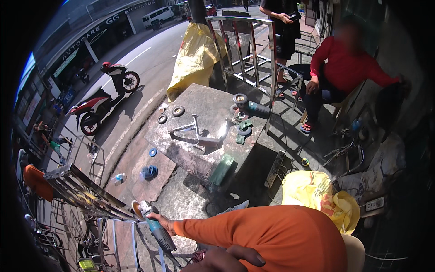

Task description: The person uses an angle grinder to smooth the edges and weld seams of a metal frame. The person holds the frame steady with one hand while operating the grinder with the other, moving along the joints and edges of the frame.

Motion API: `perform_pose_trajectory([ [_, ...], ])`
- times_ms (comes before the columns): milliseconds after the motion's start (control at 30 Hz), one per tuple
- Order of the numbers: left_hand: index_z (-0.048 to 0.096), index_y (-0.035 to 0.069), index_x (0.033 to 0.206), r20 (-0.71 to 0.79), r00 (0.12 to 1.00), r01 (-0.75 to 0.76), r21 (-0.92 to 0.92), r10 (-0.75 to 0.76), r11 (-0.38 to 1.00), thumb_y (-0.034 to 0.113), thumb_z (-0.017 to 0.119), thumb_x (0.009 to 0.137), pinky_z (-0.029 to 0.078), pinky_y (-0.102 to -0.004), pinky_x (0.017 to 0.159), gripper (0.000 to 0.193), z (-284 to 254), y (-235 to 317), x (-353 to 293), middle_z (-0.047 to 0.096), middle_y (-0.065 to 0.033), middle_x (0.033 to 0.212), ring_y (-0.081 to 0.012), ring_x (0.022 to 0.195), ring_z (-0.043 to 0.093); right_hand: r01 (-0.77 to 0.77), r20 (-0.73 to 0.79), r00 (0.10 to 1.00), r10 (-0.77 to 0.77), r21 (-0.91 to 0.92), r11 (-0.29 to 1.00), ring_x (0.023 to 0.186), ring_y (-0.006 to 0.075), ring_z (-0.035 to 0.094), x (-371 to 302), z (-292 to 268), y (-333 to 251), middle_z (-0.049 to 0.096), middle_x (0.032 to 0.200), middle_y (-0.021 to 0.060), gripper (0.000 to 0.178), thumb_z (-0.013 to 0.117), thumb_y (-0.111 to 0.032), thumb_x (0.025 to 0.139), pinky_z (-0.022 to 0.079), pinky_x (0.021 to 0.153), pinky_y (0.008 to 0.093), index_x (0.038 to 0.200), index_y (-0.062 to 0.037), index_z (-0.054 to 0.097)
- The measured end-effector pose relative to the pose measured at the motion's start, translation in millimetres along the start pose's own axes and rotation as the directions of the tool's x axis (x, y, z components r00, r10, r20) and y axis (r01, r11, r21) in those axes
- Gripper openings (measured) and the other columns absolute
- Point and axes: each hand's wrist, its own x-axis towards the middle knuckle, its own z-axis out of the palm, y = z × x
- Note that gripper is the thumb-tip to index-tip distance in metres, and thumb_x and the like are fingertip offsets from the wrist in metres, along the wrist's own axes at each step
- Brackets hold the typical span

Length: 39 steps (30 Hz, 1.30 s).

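Reaching left from the lower right in an orange sleeve, my right hand (166, 224) is closed around a teal and grey angle grinder (159, 233). The grinder's round brown disc (137, 209) is right beside a shiny metal tube frame (93, 195); whether they touch I cannot tell. My left hand (217, 262) is dark and close at the lower edge. Its visible fingers are stretched out with nothing seen in them, and the rest is cut off.
A low table (195, 99) bears a bracket of metal tubes (199, 138), loose discs and another grinder (253, 108). Yellow sacks (308, 188) lie nearby. A person in red (344, 61) sits at right; another stands behind. A motorcycle (102, 102) is parked on the road.
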Motion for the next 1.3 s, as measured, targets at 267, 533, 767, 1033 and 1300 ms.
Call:
perform_pose_trajectory([
  [267, 0.056, 0.019, 0.098, 0.087, 0.995, -0.049, -0.023, 0.051, 0.999, 0.03, 0.062, 0.095, 0.038, -0.0597, 0.101, 0.013, -8, -10, 11, 0.059, 0.0007, 0.099, -0.0269, 0.116, 0.046, -0.09, -0.023, 0.996, 0.09, 0.011, 0.996, 0.053, 0.0167, 0.055, -9, -8, -4, 0.056, 0.07, 0.0047, 0.059, 0.075, -0.059, 0.067, 0.049, 0.051, 0.0329, 0.094, -0.0097, 0.057],
  [533, 0.054, 0.019, 0.096, -0.068, 0.998, 0.015, 0.095, -0.009, 0.995, 0.028, 0.061, 0.096, 0.037, -0.0597, 0.1, 0.011, 11, 3, 13, 0.059, 0.001, 0.094, -0.0262, 0.111, 0.047, 0.138, 0.064, 0.989, -0.135, -0.035, 0.99, 0.052, 0.0145, 0.057, -18, 36, -18, 0.057, 0.072, 0.0025, 0.043, 0.073, -0.048, 0.076, 0.051, 0.051, 0.0301, 0.091, -0.0102, 0.06],
  [767, 0.052, 0.019, 0.094, -0.184, 0.983, 0.022, 0.233, 0.022, 0.972, 0.026, 0.06, 0.096, 0.037, -0.0598, 0.1, 0.01, 17, 18, 3, 0.059, 0.0013, 0.091, -0.0256, 0.107, 0.048, 0.375, 0.309, 0.899, -0.31, -0.177, 0.91, 0.068, 0.01, 0.053, -25, 106, -80, 0.053, 0.08, -0.0006, 0.038, 0.069, -0.042, 0.08, 0.045, 0.06, 0.0283, 0.097, -0.0088, 0.061],
  [1033, 0.05, 0.01, 0.119, -0.442, 0.878, 0.045, 0.459, 0.184, 0.887, 0.059, 0.07, 0.08, 0.037, -0.0573, 0.103, 0.066, -30, 23, -66, 0.053, -0.0122, 0.107, -0.0367, 0.113, 0.048, 0.414, 0.302, 0.884, -0.357, -0.15, 0.898, 0.07, 0.0124, 0.056, -18, 162, -128, 0.055, 0.081, 0.0028, 0.042, 0.073, -0.04, 0.076, 0.048, 0.061, 0.0313, 0.099, -0.0068, 0.06],
  [1300, 0.06, 0.001, 0.102, -0.738, 0.66, 0.612, 0.635, 0.138, 0.471, 0.031, 0.066, 0.089, 0.047, -0.0402, 0.085, 0.033, -55, 43, -176, 0.062, -0.0135, 0.092, -0.0264, 0.088, 0.058, 0.493, 0.344, 0.842, -0.415, -0.181, 0.851, 0.074, 0.0109, 0.054, -29, 145, -112, 0.056, 0.087, 0.001, 0.032, 0.068, -0.032, 0.082, 0.045, 0.065, 0.0288, 0.102, -0.008, 0.062],
])
